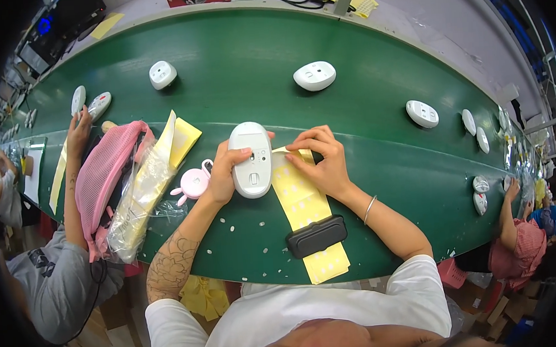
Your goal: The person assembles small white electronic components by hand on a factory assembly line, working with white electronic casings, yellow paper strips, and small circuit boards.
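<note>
A white computer mouse [253, 178], its underside facing up, is gripped by my left hand [222, 174] with the thumb across its left side. Just right of it, my right hand [325, 161] pinches the lifted far edge of a yellow sticker sheet [294, 195] dotted with small pale labels. Whether a single label is between those fingertips is too small to tell. Across the near part of the sheet lies a black oblong case [317, 236]. Left of my left hand rests a pink round gadget [194, 183] with ear-like tabs.
More upturned white mice, such as one mouse [315, 76], are spread along the green bench [232, 55]. A pink mesh bag [109, 177] and a plastic-wrapped yellow bundle [149, 194] lie to my left. Co-workers' hands [79, 128] [513, 189] handle mice at both sides.
</note>
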### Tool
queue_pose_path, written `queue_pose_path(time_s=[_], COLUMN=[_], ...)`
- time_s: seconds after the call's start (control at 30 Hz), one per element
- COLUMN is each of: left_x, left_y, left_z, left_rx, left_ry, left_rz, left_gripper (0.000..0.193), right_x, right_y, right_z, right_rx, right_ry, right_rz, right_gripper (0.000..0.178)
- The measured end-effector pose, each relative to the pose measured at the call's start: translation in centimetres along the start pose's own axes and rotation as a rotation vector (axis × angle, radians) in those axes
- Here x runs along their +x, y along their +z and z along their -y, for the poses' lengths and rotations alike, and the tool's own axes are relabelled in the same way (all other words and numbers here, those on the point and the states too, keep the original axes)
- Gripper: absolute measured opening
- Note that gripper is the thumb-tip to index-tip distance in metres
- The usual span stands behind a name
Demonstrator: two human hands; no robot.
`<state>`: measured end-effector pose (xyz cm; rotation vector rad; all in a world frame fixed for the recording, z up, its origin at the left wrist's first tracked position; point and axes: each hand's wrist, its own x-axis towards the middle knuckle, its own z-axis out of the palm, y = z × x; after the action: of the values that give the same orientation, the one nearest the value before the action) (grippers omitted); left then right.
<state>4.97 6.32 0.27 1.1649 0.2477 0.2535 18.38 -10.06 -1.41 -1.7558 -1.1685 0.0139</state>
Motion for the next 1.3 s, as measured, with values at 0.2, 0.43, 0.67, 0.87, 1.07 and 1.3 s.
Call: queue_pose_path(time_s=[0.2, 0.43, 0.67, 0.87, 1.07, 1.3], left_x=[-0.5, -0.6, -0.6, -0.8, -0.8, -0.6], left_y=[-1.0, -0.3, 0.0, 0.2, 0.2, -0.3], left_z=[-0.1, -0.3, -0.3, -0.3, -0.3, 0.3], left_rx=[0.157, 0.19, 0.225, 0.258, 0.285, 0.175], left_ry=[-0.137, -0.189, -0.198, -0.184, -0.188, -0.248], left_rz=[0.144, 0.177, 0.177, 0.168, 0.163, 0.063], left_gripper=[0.045, 0.043, 0.044, 0.043, 0.042, 0.038], right_x=[-0.3, -0.2, -0.3, -0.3, -0.4, -0.6], right_y=[0.0, 0.1, -0.2, -0.2, -0.1, 0.2], right_z=[0.3, -0.2, 0.1, 0.0, -0.2, 0.1], right_rx=[0.079, 0.104, 0.15, 0.238, 0.241, 0.128], right_ry=[0.029, -0.062, 0.01, 0.156, 0.127, -0.004], right_rz=[-0.016, -0.046, -0.021, 0.049, 0.055, -0.011], right_gripper=[0.015, 0.015, 0.015, 0.015, 0.014, 0.013])
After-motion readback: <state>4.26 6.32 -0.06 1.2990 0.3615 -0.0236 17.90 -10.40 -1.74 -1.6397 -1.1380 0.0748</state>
